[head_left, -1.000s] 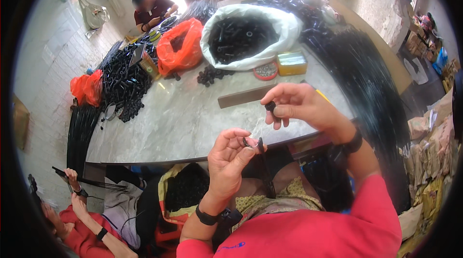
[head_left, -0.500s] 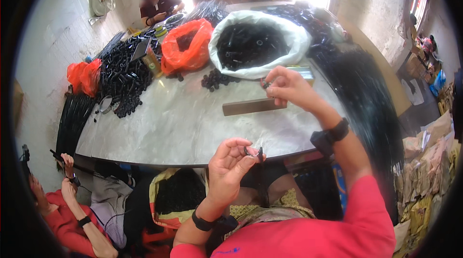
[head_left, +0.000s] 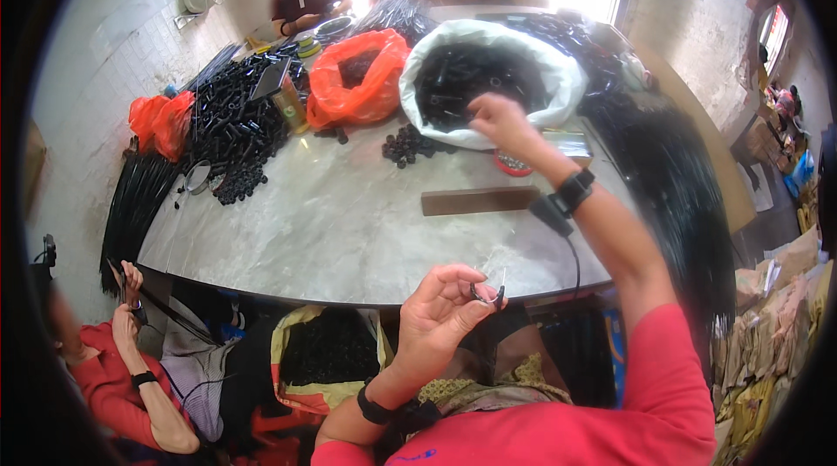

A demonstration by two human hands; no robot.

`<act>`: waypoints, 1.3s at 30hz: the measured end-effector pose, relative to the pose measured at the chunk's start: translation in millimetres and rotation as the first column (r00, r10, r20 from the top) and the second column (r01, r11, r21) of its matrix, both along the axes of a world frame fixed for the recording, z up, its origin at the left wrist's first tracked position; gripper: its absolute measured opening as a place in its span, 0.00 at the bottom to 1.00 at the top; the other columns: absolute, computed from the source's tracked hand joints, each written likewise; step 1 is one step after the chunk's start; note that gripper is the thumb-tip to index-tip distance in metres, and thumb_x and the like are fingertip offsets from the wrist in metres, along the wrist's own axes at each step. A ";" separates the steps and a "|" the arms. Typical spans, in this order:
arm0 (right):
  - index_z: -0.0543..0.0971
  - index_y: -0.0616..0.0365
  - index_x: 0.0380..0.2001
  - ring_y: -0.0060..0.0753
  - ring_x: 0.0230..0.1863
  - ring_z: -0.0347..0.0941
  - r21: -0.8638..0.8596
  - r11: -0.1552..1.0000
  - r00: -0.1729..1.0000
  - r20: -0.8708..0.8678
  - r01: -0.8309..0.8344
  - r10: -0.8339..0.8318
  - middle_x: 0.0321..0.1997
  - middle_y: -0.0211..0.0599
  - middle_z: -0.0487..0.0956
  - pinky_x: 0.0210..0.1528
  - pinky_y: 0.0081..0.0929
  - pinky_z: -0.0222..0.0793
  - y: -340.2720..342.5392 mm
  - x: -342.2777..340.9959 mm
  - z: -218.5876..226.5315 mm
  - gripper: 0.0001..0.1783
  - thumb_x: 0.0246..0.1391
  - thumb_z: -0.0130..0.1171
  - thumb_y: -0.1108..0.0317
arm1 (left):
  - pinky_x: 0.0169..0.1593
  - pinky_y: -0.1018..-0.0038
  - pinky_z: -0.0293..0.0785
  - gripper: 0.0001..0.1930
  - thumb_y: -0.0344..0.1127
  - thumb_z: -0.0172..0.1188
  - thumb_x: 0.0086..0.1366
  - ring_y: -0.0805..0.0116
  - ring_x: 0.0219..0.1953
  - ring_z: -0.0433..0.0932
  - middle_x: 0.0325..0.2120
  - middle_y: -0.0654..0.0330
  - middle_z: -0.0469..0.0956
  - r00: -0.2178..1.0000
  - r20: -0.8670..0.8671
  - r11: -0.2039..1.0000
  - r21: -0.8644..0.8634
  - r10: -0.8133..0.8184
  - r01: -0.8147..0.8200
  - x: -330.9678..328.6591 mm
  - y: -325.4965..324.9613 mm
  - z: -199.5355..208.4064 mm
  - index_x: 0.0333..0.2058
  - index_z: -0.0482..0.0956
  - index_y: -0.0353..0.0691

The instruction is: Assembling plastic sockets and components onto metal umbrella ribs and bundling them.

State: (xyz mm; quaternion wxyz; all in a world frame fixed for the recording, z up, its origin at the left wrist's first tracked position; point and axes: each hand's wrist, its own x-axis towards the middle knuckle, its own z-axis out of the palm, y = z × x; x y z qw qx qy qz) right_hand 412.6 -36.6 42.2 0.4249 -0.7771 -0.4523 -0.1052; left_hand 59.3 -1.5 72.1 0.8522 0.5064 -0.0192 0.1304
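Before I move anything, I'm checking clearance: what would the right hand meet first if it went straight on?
Probably the black tube pieces in the white plastic bag; the right hand overlaps its opening here, though depth is unclear.

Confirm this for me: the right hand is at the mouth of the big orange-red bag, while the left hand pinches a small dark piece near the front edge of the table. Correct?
Wrong bag: the head view shows the right hand at the mouth of the white bag. The left hand does pinch a small dark piece near the front edge of the table.
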 end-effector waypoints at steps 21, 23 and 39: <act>0.78 0.58 0.32 0.54 0.39 0.79 -0.630 0.774 0.980 0.106 -0.064 0.167 0.33 0.46 0.81 0.41 0.45 0.73 75.1 -36.1 -21.6 0.11 0.44 0.66 0.70 | 0.54 0.62 0.76 0.15 0.19 0.57 0.65 0.66 0.44 0.77 0.36 0.57 0.76 1.000 -0.028 0.998 -0.056 0.005 -0.007 -0.6 28.9 -19.0 0.50 0.69 0.32; 0.79 0.60 0.35 0.46 0.34 0.81 -0.372 0.908 0.981 -0.050 -0.191 0.186 0.31 0.44 0.82 0.37 0.38 0.75 55.2 -35.5 -12.4 0.12 0.44 0.67 0.71 | 0.53 0.63 0.76 0.15 0.20 0.57 0.65 0.65 0.44 0.77 0.36 0.57 0.76 1.000 -0.020 0.999 -0.040 0.000 -0.001 2.7 24.7 -18.6 0.50 0.69 0.32; 0.80 0.61 0.43 0.19 0.44 0.76 0.348 0.777 0.299 -0.779 -0.524 0.551 0.40 0.29 0.81 0.50 0.21 0.71 -136.5 -205.9 93.0 0.13 0.57 0.66 0.68 | 0.50 0.63 0.78 0.18 0.21 0.61 0.63 0.59 0.42 0.81 0.38 0.52 0.79 0.997 0.071 1.000 -0.016 0.020 -0.019 -10.4 -27.2 6.1 0.50 0.68 0.33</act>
